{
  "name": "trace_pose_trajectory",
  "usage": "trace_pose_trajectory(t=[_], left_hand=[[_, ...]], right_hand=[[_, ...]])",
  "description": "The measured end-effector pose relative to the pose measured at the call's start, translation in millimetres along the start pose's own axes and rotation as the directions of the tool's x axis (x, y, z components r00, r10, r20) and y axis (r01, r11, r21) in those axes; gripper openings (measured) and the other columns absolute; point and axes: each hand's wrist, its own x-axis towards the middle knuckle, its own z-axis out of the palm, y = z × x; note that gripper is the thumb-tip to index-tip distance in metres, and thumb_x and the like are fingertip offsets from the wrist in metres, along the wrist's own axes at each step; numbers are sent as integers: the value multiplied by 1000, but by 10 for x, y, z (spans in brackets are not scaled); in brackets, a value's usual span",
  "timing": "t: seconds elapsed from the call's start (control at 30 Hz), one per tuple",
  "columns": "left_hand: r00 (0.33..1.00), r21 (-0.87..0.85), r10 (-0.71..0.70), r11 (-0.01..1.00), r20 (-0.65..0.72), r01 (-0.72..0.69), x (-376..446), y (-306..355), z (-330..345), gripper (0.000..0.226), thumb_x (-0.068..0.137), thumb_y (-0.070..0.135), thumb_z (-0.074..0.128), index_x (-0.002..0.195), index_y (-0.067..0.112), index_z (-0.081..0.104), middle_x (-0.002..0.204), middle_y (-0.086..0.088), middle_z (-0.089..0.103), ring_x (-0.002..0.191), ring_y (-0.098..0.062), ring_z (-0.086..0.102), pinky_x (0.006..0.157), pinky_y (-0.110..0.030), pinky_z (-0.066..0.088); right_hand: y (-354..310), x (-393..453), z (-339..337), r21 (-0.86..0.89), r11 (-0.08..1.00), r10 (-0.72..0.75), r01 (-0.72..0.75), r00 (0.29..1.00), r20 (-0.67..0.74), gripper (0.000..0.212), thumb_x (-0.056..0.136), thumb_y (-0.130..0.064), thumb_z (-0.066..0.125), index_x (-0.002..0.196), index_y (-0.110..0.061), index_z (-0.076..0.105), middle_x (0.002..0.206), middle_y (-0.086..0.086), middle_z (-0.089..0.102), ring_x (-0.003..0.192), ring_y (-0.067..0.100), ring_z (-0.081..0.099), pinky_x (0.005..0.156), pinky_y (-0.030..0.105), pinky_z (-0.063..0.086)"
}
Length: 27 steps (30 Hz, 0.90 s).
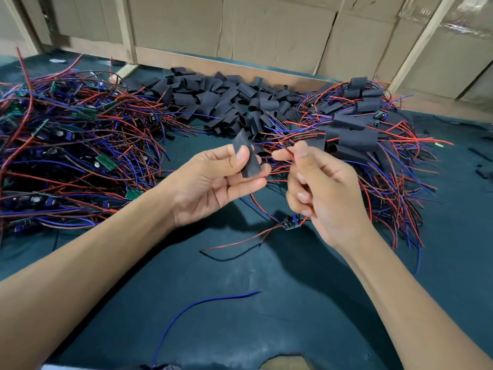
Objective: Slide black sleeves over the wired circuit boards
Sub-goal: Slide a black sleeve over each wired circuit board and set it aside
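your left hand (213, 180) pinches a flattened black sleeve (246, 156); your right hand (317, 188) pinches the red wire (289, 156) beside it. the circuit board (291, 223) dangles below your right grip; a collapsed sleeve mouth could snag it.

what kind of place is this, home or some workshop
Most likely a small electronics assembly workshop: the dark green bench carries a heap of red-and-blue wired green circuit boards, a pile of loose black sleeves, and cardboard sheets on wooden framing wall the back.
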Motion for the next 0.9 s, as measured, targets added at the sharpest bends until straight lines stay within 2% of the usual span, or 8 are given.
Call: trace_pose_trajectory(t=[0.07,0.13,0.2,0.3,0.47,0.67,0.8,0.9], left_hand=[[991,230,123,967,-47,-109,6,-58,-1,18,82,11,72,94,-2,67,90,-11,73,91,-21,75,78,-30,60],[942,641,325,742,-84,-198,-3,-110,25,20,78,10,82,93,7,68,87,1,75,82,-11,73,79,-27,57],[900,835,432,517,-64,-189,-23,-149,55,24,77,16,86,91,28,71,88,13,75,84,-5,71,86,-29,56],[858,883,513,408,-11,-232,-50,-153,74,24,78,22,85,94,33,71,91,19,73,91,-2,69,91,-25,53],[815,910,575,293,77,-293,-61,-125,78,21,80,23,84,98,24,73,92,18,72,88,-1,68,83,-11,48],[749,927,634,133,192,-350,-65,-116,49,24,83,18,83,105,14,74,94,13,69,89,-7,66,83,-29,56],[709,923,647,20,281,-384,-55,-130,27,19,81,17,85,94,6,75,87,1,69,76,-13,65,72,-36,55],[692,932,658,-41,297,-361,-57,-128,36,18,82,19,84,91,7,75,87,1,70,76,-13,65,70,-36,54]], right_hand=[[10,-12,8,-59,998,-21,19,999,-27,28,94,-41,65,75,-25,77,55,13,34,44,16,23,41,20,23],[17,-25,7,-115,991,-69,61,995,-66,22,91,-39,73,78,-22,78,48,0,39,41,14,28,42,19,25],[17,-40,4,-221,965,-169,142,980,-107,18,88,-37,74,77,-24,77,47,-11,44,42,10,32,45,19,29],[12,-51,0,-356,910,-277,212,950,-142,21,90,-30,75,69,-27,72,49,-14,50,46,4,37,51,14,32],[85,-47,45,-477,850,-328,223,933,-149,22,91,-18,76,70,-19,70,58,-16,58,55,-1,44,57,10,36],[125,-49,60,-466,852,-346,239,925,-158,11,90,-21,77,82,-21,70,66,-15,64,60,-1,54,62,11,40],[108,-51,52,-388,887,-303,251,950,-76,26,90,-17,71,104,-26,51,73,4,62,64,11,53,65,19,41],[94,-40,42,-327,920,-233,215,972,-17,26,90,-12,63,104,-24,45,77,3,59,63,8,50,63,17,39]])
